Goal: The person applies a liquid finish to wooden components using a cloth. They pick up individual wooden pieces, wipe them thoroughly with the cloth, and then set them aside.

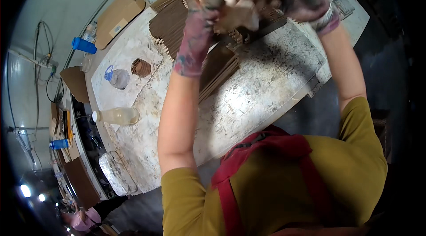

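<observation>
Crumpled Tan Material (237, 11) Between Two Gloved Hands, Far Side of Worktable (262, 103)

Far left: a blue container (84, 45) lies tilted at the worktable's edge. To its right, a brown cardboard piece (120, 18) leans along the far-left edge.

Left section of the surface, from near to far: a stained white block-shaped object (117, 174) at the near-left corner; a bottle of pale liquid (116, 116) with a white cap, lying on its side in this view; a clear jug (119, 79) with a blue cap and handle. A brown coiled roll (141, 68) sits just right of the jug, apart from it.

Centre: a stack of brown sheets (168, 25) with notched edges lies at the far side. The left hand (200, 19), in a stained pink glove, is at the left side of the tan material; its fingers are overlapped and blurred, so whether they pinch cannot be told. Right of the left forearm, a second brown stack (222, 69) rests on the worktable.

Right: the right hand (308, 3), gloved likewise, is at the material's right side. Its fingers bend toward the material; blur prevents confirming a grip.
</observation>
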A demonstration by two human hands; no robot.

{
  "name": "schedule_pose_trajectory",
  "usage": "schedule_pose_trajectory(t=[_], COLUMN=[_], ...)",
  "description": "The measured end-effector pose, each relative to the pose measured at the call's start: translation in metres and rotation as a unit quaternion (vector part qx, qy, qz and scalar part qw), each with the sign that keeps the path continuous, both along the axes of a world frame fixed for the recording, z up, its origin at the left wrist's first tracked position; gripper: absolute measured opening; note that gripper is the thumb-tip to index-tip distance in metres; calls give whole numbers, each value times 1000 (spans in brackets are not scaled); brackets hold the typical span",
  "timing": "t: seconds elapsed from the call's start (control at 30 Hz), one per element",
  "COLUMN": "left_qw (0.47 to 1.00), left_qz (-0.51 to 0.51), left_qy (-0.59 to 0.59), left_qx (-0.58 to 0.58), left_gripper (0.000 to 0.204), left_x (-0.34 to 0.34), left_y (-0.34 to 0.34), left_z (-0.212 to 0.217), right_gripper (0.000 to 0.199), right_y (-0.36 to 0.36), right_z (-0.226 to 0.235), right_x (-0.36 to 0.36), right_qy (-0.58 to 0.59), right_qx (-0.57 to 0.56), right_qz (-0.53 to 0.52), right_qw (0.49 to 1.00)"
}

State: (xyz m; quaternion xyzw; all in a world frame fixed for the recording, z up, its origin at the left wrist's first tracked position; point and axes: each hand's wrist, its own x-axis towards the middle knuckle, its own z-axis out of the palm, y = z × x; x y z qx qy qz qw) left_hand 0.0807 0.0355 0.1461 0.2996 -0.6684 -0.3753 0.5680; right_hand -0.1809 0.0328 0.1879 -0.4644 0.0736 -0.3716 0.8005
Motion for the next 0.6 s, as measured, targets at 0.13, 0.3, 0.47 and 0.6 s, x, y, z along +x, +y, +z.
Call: schedule_pose_trajectory(t=[0.13, 0.3, 0.47, 0.6], left_qw=[980, 996, 922, 797], left_qz=[-99, 34, 140, 191], left_qy=[133, 76, -350, -561], left_qx=[108, 24, 90, -116], left_gripper=[46, 41, 46, 79], left_x=[29, 128, 80, 47], left_y=[23, 65, 103, 126], left_z=[4, 10, -19, -94], right_gripper=[50, 46, 35, 35], right_y=[48, 54, 2, -4], right_z=[-17, -39, -110, -164], right_x=[43, 55, 150, 160], right_qy=[-100, -192, -96, -23], right_qx=[-49, 156, 249, 234], right_qz=[43, -19, -155, -201], right_qw=[993, 969, 951, 951])
